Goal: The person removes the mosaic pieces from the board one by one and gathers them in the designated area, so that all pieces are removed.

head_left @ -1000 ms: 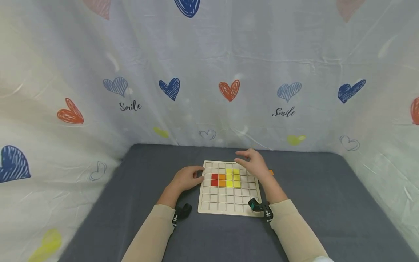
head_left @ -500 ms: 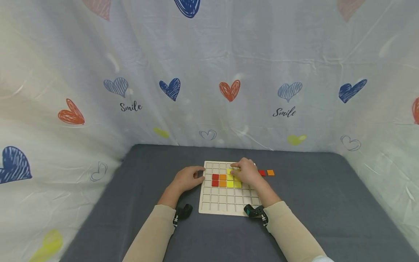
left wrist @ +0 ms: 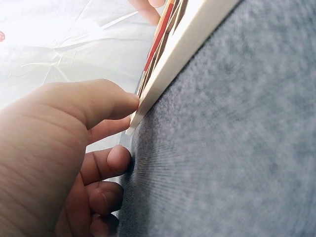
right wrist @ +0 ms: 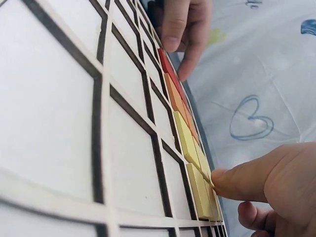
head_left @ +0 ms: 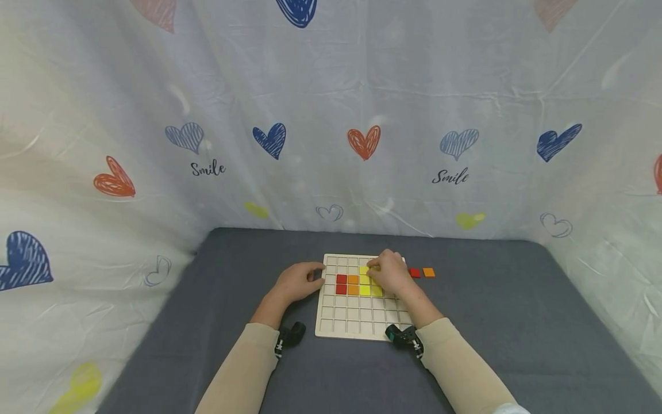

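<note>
The left hand (head_left: 297,282) rests relaxed fingers on the left edge of the wooden grid board (head_left: 346,329), which lies on the worktop (head_left: 517,322). The right hand (head_left: 391,273) touches yellow tiles (head_left: 365,290) on this board; whether its fingers grasp one, I cannot tell. The curtain (head_left: 310,86) reads "Smile" twice.
</note>
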`<state>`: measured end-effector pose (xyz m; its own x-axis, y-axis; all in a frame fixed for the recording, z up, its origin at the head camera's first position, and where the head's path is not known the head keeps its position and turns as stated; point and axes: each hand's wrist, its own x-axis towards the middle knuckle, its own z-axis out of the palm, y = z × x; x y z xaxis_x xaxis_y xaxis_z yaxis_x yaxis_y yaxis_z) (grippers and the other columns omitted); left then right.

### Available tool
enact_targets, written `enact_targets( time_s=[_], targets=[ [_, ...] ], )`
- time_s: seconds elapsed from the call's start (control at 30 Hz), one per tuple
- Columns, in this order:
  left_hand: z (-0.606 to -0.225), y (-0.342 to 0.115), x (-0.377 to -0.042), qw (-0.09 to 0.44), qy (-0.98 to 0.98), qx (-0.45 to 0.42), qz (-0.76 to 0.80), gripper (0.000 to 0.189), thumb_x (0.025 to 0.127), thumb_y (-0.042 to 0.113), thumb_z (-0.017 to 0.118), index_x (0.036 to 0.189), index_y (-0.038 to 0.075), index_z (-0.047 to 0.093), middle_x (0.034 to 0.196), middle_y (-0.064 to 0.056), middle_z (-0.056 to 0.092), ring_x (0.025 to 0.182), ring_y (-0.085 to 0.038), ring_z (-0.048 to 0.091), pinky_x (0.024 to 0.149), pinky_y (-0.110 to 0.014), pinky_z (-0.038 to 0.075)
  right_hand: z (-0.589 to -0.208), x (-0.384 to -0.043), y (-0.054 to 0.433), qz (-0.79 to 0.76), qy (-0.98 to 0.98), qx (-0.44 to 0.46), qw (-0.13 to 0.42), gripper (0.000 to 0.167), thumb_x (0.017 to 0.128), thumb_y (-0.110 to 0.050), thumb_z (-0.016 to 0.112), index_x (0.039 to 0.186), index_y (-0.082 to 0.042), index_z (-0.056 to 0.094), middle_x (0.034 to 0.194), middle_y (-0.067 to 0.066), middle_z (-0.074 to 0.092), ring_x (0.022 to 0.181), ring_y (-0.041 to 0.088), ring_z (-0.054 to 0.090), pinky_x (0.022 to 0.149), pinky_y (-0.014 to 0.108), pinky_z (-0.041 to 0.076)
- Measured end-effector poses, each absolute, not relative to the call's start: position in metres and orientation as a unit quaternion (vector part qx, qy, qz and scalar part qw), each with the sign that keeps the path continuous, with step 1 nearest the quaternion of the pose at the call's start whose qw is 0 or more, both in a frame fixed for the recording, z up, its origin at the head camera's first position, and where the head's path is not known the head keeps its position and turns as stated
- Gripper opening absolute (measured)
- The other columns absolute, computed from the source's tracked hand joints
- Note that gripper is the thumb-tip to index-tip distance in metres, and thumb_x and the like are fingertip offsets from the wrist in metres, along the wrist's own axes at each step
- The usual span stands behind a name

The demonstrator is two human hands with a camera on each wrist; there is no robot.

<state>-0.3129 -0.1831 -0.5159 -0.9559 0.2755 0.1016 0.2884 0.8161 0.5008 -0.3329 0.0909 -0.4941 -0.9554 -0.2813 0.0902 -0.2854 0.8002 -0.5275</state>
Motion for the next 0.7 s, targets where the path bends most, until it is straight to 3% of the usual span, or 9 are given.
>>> enact_targets(
  time_s=[0.7],
  targets=[
    [-0.5160,-0.1833,-0.3142,0.007,-0.952,-0.149,-0.266,0.042,0.097,0.033,0.072,0.135,0.017,0.069,0.068,0.004,0.053,0.058,-0.013,0.045,0.057,-0.032,0.035,-0.4960,-0.3322,0.0892,0.313,-0.937,0.153,0.038,0.024,0.091,-0.016,0.080,0.112,-0.006,0.080,0.103,0.007,0.056,0.095,0.025,0.046,0.078,0.040,0.040]
  ],
)
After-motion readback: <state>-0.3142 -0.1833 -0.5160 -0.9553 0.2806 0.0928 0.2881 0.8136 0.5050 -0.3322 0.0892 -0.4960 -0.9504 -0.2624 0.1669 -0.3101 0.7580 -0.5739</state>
